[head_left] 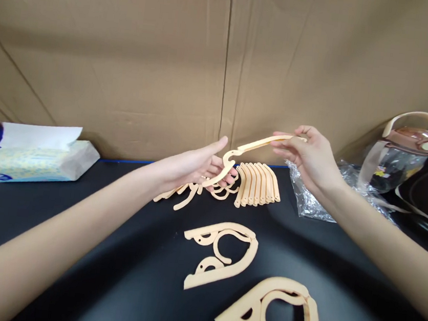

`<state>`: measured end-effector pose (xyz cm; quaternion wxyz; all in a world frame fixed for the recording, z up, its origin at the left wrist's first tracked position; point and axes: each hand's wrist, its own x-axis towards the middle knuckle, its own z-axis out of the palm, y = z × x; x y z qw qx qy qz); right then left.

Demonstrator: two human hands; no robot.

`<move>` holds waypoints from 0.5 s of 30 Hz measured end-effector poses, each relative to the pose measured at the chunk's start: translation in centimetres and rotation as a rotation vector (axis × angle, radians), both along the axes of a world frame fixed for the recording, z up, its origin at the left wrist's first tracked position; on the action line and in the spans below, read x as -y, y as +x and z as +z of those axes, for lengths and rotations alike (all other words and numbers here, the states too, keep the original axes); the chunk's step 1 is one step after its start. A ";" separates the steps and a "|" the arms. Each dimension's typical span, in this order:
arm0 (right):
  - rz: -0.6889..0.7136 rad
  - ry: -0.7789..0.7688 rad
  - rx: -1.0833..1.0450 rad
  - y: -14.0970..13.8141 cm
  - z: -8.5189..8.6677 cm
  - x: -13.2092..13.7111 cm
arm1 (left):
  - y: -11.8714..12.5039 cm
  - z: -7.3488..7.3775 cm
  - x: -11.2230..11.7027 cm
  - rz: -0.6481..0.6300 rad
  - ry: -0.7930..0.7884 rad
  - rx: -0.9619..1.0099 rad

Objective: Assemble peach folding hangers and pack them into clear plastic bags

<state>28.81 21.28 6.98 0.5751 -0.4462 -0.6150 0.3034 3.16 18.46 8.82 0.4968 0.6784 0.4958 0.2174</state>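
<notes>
Over the back of the table, my left hand (198, 166) holds a beige curved hanger hook (215, 177), thumb raised and fingers behind the piece. My right hand (307, 153) pinches the far end of a slim beige hanger arm (264, 142). The arm's other end meets or nearly meets the top of the hook; I cannot tell if they are joined. Below my hands, loose hooks (184, 198) lie in a pile, partly hidden by my left hand. Beside them is a neat row of several hanger arms (257, 185).
Two folded beige hangers, one mid-table (220, 272) and one nearer (267, 305), lie on the black table (127, 274). A tissue pack (40, 158) sits at left. Clear plastic wrap (318, 198) and a drinking bottle (403, 156) are at right. Cardboard (150, 71) stands behind.
</notes>
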 end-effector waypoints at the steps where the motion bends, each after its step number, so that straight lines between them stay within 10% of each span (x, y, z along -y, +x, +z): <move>1: 0.011 0.023 0.052 -0.2 0.0 0.1 | -0.1 0.4 0.2 -0.009 -0.019 0.048; 15: 0.088 0.246 0.875 -4.2 -0.2 5.4 | 0.7 0.6 2.3 0.027 0.135 -0.034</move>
